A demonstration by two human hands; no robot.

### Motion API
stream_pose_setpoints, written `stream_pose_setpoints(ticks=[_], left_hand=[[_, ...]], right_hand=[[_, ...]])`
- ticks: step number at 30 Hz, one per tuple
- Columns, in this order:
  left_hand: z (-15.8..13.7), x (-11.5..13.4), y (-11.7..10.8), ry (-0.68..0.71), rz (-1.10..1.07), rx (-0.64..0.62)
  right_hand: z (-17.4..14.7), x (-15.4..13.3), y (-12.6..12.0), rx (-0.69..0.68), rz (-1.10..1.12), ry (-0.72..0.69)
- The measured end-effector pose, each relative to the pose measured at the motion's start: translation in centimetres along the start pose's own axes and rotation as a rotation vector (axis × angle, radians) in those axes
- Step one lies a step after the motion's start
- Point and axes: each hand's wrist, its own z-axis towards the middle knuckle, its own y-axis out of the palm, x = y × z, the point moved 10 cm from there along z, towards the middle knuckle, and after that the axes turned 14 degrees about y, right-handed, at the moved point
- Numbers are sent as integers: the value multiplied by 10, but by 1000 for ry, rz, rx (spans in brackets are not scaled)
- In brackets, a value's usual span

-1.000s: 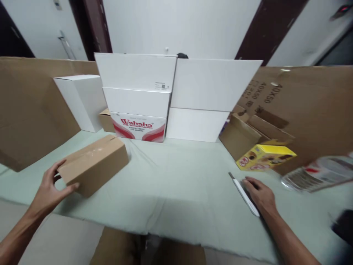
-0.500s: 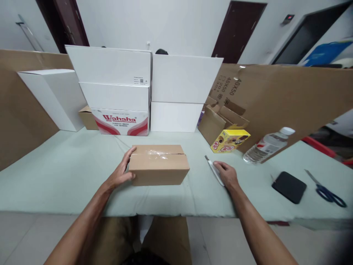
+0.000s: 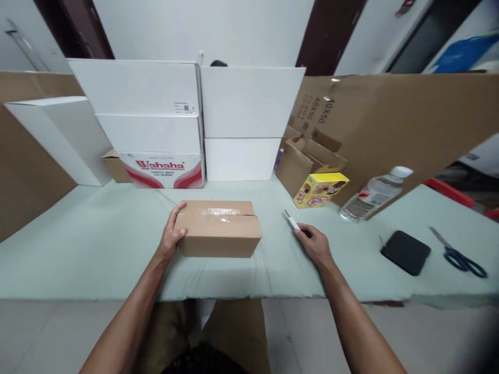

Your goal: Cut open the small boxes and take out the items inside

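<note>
A closed brown cardboard box (image 3: 218,245), with shiny clear tape along its top seam, lies in the middle of the table. My left hand (image 3: 171,234) grips its left end, thumb on the front edge and fingers at the far side. To the right of the box, my right hand (image 3: 315,243) is closed around a white utility knife (image 3: 293,223). Its thin tip points away from me and to the left, apart from the box. My palm hides the rear of the knife.
White boxes (image 3: 241,158) and a red-and-white Wahaha carton (image 3: 166,171) stand at the back. Rightward are an open brown box (image 3: 296,163), a yellow box (image 3: 317,191), a water bottle (image 3: 372,196), a black pouch (image 3: 405,253) and scissors (image 3: 458,255). Cardboard panels (image 3: 390,119) border the table.
My right hand has picked the utility knife up off the table and wrapped its fingers around the handle. The left hand still grips the box. The whole view has shifted slightly.
</note>
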Motion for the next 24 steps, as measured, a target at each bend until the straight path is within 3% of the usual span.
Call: stream_pose_setpoints(ticks=[7,13,17,21,24], left_hand=[[3,3,12,55,-169,66],[7,7,11,115,-174,73],[6,6,13,113,-205,65],[5,3,17,87,-252,45],[6,3,19,81,-282,36]], right_hand=[[-1,4,-14,97,190,93],[-12,-28,-14,65,329,175],[-41,-103,0,-140,364,88],[-95,-206,40,-388,-96,-244],[-132,-259,77,-483,-377,-503]])
